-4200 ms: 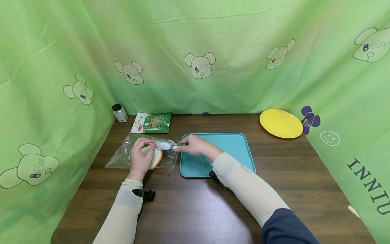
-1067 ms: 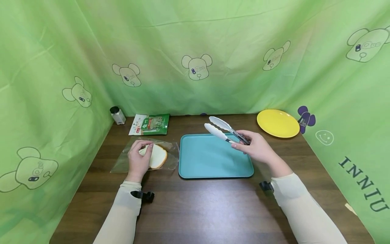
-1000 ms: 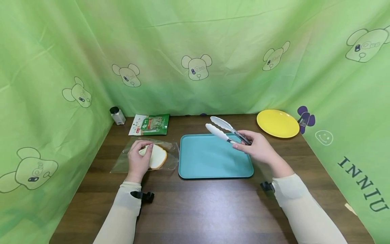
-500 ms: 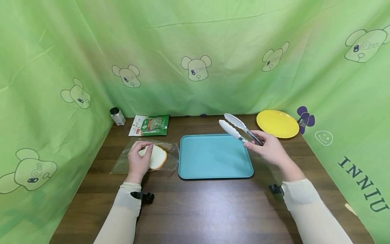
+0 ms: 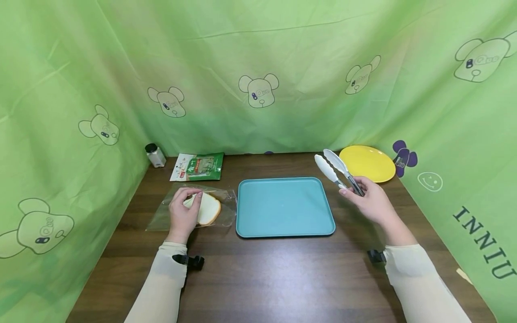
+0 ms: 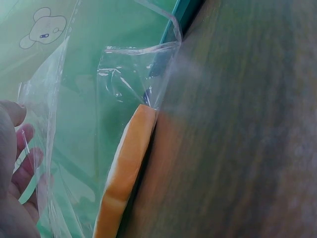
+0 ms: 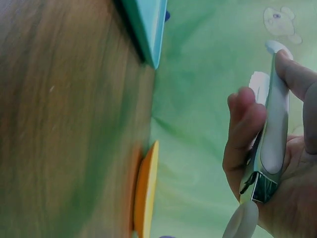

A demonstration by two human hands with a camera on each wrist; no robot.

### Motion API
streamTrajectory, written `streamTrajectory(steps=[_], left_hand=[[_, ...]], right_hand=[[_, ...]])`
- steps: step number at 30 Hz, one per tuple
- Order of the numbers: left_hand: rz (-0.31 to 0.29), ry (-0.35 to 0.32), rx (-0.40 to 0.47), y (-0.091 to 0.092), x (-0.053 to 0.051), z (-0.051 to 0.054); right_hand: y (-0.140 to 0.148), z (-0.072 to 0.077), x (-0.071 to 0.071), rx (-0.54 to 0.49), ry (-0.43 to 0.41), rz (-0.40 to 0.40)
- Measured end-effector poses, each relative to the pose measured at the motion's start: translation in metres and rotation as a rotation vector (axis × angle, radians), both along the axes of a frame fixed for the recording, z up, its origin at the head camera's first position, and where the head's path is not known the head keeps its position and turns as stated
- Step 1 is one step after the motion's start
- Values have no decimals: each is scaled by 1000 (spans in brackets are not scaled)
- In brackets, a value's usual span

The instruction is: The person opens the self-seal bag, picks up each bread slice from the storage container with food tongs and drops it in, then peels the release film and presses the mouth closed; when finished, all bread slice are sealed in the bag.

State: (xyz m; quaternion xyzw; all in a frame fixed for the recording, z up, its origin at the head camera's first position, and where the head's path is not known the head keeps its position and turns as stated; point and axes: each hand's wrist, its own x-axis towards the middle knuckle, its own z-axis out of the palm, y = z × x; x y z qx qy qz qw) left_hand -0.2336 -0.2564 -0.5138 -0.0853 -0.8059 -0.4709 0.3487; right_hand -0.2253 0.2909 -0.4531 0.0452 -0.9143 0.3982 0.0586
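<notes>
On the left of the table, a slice of bread (image 5: 208,209) lies in a clear plastic bag (image 5: 159,220). My left hand (image 5: 183,217) pinches the bag's upper film between thumb and fingers, raising it off the bread. In the left wrist view the lifted film of the bag (image 6: 124,74) stands above the crust of the bread (image 6: 126,168). My right hand (image 5: 373,204) grips food tongs (image 5: 328,170) with white tips by the handle, their arms spread with nothing between them. They are held in the air right of the blue tray (image 5: 284,206), in front of the yellow plate (image 5: 371,163).
A green and white seasoning packet (image 5: 198,167) lies behind the bag. A small black-capped jar (image 5: 155,156) stands at the back left corner. Green curtain (image 5: 299,112) closes off the back and both sides of the wooden table (image 5: 258,278).
Earlier the tongs were over the bag beside my left hand. My right hand has carried them rightward, past the tray toward the plate, and their arms have spread. My left hand stays at the bag.
</notes>
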Motion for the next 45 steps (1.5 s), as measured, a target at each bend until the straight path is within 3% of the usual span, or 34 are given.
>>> streamTrajectory(steps=[5, 12, 19, 26, 34, 45], left_hand=[[-4, -9, 0, -1, 0, -1], [-6, -7, 2, -1, 0, -1], [-11, -6, 7, -1, -1, -1], [-12, 0, 9, -1, -1, -2], [-13, -3, 11, -2, -1, -2], [-15, -3, 5, -2, -2, -2]], right_hand=[[11, -6, 3, 5, 21, -51], [22, -17, 5, 0, 23, -59], [31, -29, 6, 92, -12, -118], [35, -27, 10, 118, -89, -164], [40, -28, 10, 149, -93, -196], [47, -32, 8, 251, -183, -157]])
